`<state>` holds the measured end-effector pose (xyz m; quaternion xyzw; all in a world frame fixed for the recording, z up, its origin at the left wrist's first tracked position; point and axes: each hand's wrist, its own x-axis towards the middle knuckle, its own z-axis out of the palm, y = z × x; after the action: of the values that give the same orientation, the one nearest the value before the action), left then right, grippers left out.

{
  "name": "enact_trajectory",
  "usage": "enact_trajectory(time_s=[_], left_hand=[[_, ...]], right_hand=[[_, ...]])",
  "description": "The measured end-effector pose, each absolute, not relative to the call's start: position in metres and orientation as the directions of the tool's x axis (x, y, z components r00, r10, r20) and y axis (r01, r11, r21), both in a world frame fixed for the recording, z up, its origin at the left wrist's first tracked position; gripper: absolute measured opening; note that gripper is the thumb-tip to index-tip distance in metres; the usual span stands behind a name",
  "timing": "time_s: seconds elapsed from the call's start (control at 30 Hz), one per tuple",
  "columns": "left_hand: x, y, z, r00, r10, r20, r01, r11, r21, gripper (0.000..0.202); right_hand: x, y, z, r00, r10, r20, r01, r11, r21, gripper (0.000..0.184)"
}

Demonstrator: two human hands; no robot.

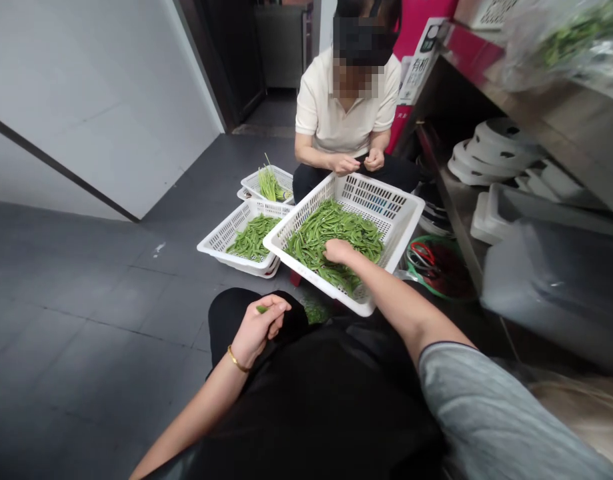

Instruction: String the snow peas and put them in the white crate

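Observation:
My left hand (263,327), with a gold bracelet at the wrist, is above my left knee. Its fingers are curled closed on a snow pea (261,309), and a short green end of the pod pokes out. Ahead and to the right, a large white slotted basket (343,301) holds a heap of green snow peas (331,223). My right hand (339,252) reaches over the near rim and touches the heap, its fingers curled down. Whether a pod is between them is hidden.
A co-worker (347,127) sits opposite, both hands above the basket's far rim. Left of it are a smaller basket (221,227) of pods and one with long green stalks (272,183). A shelf with white containers (501,150) and a grey bin (551,287) line the right.

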<state>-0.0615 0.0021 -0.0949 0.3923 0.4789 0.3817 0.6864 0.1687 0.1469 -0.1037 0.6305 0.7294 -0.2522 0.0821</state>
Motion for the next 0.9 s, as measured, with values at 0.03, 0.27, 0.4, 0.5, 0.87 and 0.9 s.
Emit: enact_trajectory(time_s=[0.03, 0.27, 0.4, 0.5, 0.87, 0.9], left_hand=[[-0.061, 0.004, -0.098, 0.224, 0.906, -0.36, -0.144, 0.396, 0.907, 0.027], [-0.044, 0.014, -0.105, 0.189, 0.938, -0.291, -0.119, 0.316, 0.941, 0.039], [-0.052, 0.015, -0.105, 0.138, 0.94, -0.311, -0.162, 0.331, 0.93, 0.026], [-0.062, 0.015, -0.107, 0.109, 0.933, -0.343, -0.273, 0.36, 0.892, 0.025], [-0.06, 0.007, -0.104, 0.287, 0.872, -0.398, -0.274, 0.473, 0.838, 0.026], [-0.06, 0.006, -0.104, 0.357, 0.837, -0.415, -0.26, 0.516, 0.816, 0.026]], right_hand=[[0.17, 0.139, -0.097, -0.227, 0.873, -0.432, 0.949, 0.099, -0.298, 0.025], [0.147, 0.056, -0.077, -0.707, 0.635, -0.31, 0.553, 0.225, -0.802, 0.02], [0.144, 0.038, -0.088, -0.76, 0.603, -0.243, 0.394, 0.13, -0.91, 0.02], [0.146, 0.034, -0.094, -0.73, 0.658, -0.183, 0.496, 0.327, -0.804, 0.027], [0.12, 0.023, -0.085, -0.812, 0.563, 0.15, 0.342, 0.669, -0.66, 0.021], [0.12, 0.022, -0.084, -0.84, 0.526, 0.136, 0.269, 0.619, -0.738, 0.02]])
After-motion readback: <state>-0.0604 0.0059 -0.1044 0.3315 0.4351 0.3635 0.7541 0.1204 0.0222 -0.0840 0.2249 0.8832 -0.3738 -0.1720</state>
